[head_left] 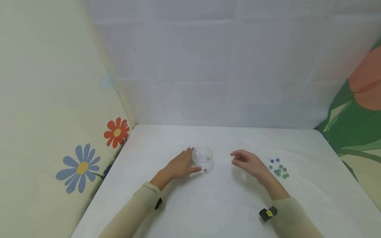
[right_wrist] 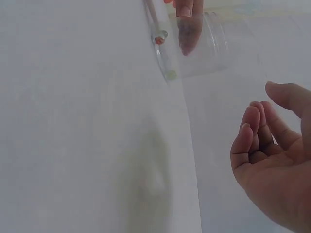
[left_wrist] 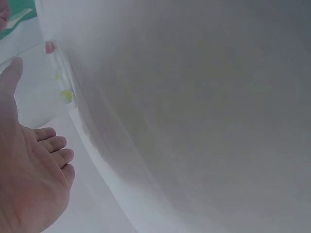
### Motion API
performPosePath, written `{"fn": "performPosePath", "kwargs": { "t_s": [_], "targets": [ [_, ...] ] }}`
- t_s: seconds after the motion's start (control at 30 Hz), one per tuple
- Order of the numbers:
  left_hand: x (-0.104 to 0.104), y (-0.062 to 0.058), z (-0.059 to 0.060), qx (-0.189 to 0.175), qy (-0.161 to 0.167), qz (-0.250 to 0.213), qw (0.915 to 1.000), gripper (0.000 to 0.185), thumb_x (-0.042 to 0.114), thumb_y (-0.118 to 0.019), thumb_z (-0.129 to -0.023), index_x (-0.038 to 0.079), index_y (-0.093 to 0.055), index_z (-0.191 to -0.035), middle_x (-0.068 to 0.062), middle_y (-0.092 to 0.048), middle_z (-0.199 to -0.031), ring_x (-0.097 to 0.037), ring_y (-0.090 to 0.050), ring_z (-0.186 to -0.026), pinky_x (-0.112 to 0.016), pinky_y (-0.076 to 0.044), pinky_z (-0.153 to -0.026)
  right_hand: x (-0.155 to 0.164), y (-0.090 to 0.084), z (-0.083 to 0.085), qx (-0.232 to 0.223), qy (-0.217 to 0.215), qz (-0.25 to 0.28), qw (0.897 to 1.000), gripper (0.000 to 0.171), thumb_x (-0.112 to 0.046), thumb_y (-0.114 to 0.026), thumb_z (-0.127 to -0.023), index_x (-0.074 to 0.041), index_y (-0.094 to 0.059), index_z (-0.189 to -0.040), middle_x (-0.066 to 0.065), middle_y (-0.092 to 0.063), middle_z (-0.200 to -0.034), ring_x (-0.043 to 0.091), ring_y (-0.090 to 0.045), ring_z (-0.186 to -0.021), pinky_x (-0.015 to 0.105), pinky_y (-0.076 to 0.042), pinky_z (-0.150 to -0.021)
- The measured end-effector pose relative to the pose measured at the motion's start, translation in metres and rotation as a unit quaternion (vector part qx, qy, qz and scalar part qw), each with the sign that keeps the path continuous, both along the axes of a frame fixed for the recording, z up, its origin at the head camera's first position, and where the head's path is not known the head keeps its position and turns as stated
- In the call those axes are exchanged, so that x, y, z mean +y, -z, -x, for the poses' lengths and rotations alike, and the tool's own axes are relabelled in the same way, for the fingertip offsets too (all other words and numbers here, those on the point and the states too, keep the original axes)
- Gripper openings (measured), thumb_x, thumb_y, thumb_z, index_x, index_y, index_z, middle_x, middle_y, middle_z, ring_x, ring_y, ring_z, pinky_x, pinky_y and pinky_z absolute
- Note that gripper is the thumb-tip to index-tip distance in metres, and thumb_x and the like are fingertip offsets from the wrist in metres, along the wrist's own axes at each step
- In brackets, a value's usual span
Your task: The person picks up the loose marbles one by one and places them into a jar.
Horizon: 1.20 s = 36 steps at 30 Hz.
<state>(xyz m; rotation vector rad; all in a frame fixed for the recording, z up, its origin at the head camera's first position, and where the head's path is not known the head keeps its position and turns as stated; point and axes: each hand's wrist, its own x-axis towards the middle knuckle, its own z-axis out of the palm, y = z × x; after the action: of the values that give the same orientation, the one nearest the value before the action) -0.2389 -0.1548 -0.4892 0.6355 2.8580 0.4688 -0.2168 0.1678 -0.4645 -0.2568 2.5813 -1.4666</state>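
Note:
A small clear glass cup [head_left: 202, 158] stands on the white table [head_left: 208, 205] with a few marbles at its bottom; a yellow-green one [left_wrist: 65, 95] and a reddish one [right_wrist: 159, 39] show through the wall. My left hand [head_left: 181, 165] lies flat beside the cup on its left. Its thumb [left_wrist: 10, 73] and fingers reach along the glass, and a fingertip [right_wrist: 187, 22] touches the wall. My right hand [head_left: 245, 161] hovers to the right of the cup, apart from it, with its fingers [right_wrist: 252, 141] loosely curled and nothing in them. Several loose blue and green marbles [head_left: 278, 169] lie just right of that hand.
Padded walls close in the table: a plain white one [head_left: 226, 66] at the back, a flowered one [head_left: 59, 115] on the left and a green and orange one [head_left: 360, 115] on the right. Bare tabletop lies in front of both hands.

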Motion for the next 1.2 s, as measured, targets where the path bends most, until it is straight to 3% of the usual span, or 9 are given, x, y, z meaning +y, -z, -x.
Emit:
{"fn": "performPosePath", "kwargs": {
  "t_s": [0.37,0.67,1.2],
  "targets": [
    [-0.002,0.0,-0.002,0.004,0.006,0.005,1.0,0.106,0.073,-0.052,-0.093,0.001,-0.016,-0.161,-0.015,-0.019,-0.168,-0.031,-0.018,-0.155,-0.045,-0.022,-0.126,0.046,-0.001,-0.013,0.015,0.013,-0.024,1.0,0.038,-0.021,-0.069,-0.098,-0.006,-0.062,-0.132,0.007,-0.069,-0.109,0.022,-0.064,-0.105,0.031,-0.054,-0.088],
    [-0.003,0.001,-0.002,0.012,0.007,0.009,0.9999,0.105,0.073,-0.052,-0.093,0.001,-0.017,-0.161,-0.015,-0.02,-0.167,-0.03,-0.018,-0.155,-0.044,-0.02,-0.127,0.079,0.0,-0.023,0.021,0.043,-0.06,0.997,0.041,-0.027,-0.066,-0.1,-0.007,-0.06,-0.136,0.009,-0.066,-0.115,0.026,-0.061,-0.112,0.034,-0.053,-0.09],
    [-0.001,0.003,-0.002,0.012,0.009,0.008,0.9998,0.105,0.073,-0.051,-0.093,0.001,-0.018,-0.161,-0.014,-0.019,-0.167,-0.03,-0.017,-0.155,-0.043,-0.02,-0.127,0.119,0.006,-0.035,0.018,0.042,-0.083,0.995,0.048,-0.034,-0.065,-0.1,-0.005,-0.058,-0.138,0.009,-0.065,-0.115,0.019,-0.059,-0.105,0.025,-0.053,-0.082]
  ]
}}
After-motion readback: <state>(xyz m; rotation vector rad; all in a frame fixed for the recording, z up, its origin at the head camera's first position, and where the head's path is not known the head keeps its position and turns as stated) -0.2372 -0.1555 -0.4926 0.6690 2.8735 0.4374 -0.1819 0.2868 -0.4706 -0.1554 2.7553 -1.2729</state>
